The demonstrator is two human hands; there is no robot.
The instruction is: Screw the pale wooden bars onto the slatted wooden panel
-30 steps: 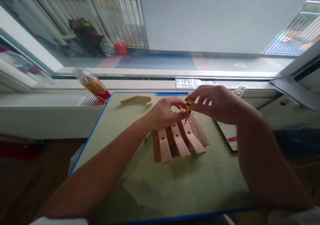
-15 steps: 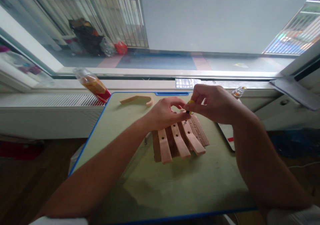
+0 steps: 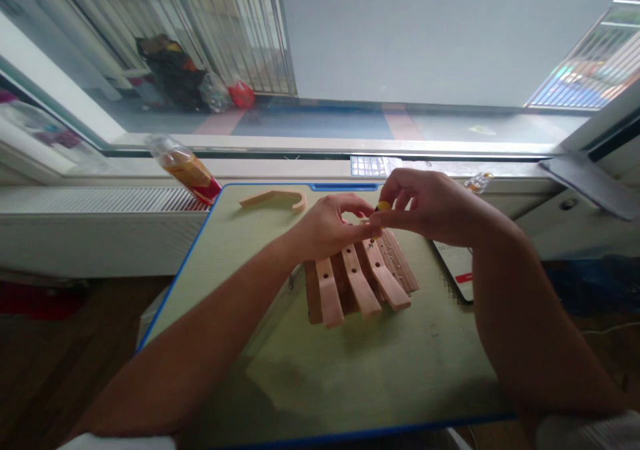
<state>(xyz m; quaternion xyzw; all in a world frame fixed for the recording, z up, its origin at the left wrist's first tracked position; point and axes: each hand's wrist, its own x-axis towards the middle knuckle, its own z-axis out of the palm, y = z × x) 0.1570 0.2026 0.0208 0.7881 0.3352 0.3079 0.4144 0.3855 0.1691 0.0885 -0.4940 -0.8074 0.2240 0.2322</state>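
My right hand (image 3: 425, 200) pinches a small yellow-and-black screwdriver (image 3: 383, 206) between thumb and fingers. Below it, near the far end of the rightmost of three curved wooden slats (image 3: 385, 280), small metal bits show. Holes are visible in these slats, which lie side by side across a brown wooden base (image 3: 314, 297). My left hand (image 3: 327, 227) is closed over the slats' far ends, its thumb and index finger reaching close to the screwdriver. The screwdriver's tip and the left fingers' exact hold are partly hidden.
The work lies on a pale green table (image 3: 300, 377) with a blue edge. A bent wooden strip (image 3: 275, 198) is at the back left. A drink bottle (image 3: 187, 175) leans beyond the left edge. At the right lies a flat silver device (image 3: 457, 270), partly behind my forearm.
My right fingers have shifted and turned slightly around the screwdriver, whose yellow end now tilts more to the right. My left hand and the wooden slats stay in place.
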